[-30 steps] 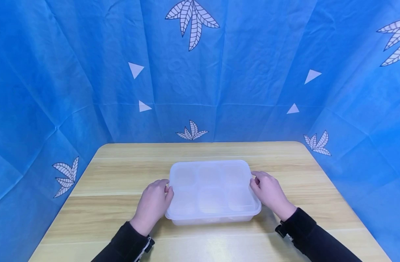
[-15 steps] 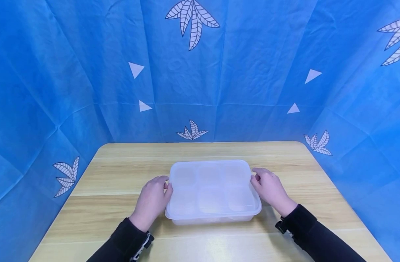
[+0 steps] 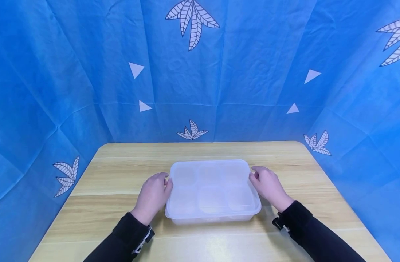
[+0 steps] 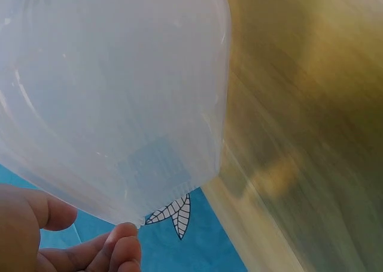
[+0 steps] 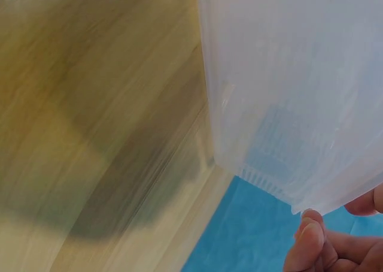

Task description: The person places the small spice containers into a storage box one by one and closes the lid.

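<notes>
A translucent white plastic food container (image 3: pixel 213 220) with a fitted lid (image 3: pixel 211 189) rests on the wooden table. Several rounded compartments show faintly through the lid. At its left edge my left hand (image 3: pixel 152 196) pinches the rim, thumb on the top side and fingers curled at the edge. The right hand (image 3: pixel 270 185) grips the opposite edge likewise. In the left wrist view the left fingers (image 4: pixel 122 245) touch the rim near a corner of the container (image 4: pixel 119 92). The right wrist view has the right fingers (image 5: pixel 308 242) at the other corner of the container (image 5: pixel 287 92).
The light wood table (image 3: pixel 121 163) has rounded far corners. Blue cloth (image 3: pixel 259 54) with white leaf and triangle prints hangs behind it and along both sides. Black sleeves with wrist straps cover both forearms.
Both hands have shifted slightly toward the far side along the lid's edges. The container stays in nearly the same place, with its lid on.
</notes>
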The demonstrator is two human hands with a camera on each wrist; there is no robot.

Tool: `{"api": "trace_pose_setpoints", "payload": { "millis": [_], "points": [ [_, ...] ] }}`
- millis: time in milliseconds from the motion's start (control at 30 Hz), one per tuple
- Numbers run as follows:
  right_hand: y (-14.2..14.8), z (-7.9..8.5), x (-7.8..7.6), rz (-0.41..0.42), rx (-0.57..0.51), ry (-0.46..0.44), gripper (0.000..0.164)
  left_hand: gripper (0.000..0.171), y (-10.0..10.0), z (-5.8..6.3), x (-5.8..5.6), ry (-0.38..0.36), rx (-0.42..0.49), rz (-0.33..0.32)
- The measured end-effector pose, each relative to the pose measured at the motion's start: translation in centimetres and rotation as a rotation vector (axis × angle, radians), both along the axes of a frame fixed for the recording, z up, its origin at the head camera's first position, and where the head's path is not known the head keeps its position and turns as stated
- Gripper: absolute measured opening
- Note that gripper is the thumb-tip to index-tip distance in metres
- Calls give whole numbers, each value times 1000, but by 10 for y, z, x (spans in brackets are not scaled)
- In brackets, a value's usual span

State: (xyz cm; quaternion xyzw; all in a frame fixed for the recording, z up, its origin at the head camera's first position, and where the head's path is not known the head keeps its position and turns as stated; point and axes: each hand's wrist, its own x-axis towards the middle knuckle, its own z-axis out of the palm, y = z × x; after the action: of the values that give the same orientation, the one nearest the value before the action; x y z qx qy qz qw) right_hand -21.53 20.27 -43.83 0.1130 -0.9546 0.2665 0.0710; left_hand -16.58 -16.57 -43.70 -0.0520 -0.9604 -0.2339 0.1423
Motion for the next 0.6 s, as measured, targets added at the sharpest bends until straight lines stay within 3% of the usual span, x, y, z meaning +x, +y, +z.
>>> {"api": "trace_pose_setpoints", "payload": {
  "millis": [600],
  "points": [
    [-12,1,-6,-42,15,-107,47,45,6,-7,-10,-70,25,7]
  ]
}}
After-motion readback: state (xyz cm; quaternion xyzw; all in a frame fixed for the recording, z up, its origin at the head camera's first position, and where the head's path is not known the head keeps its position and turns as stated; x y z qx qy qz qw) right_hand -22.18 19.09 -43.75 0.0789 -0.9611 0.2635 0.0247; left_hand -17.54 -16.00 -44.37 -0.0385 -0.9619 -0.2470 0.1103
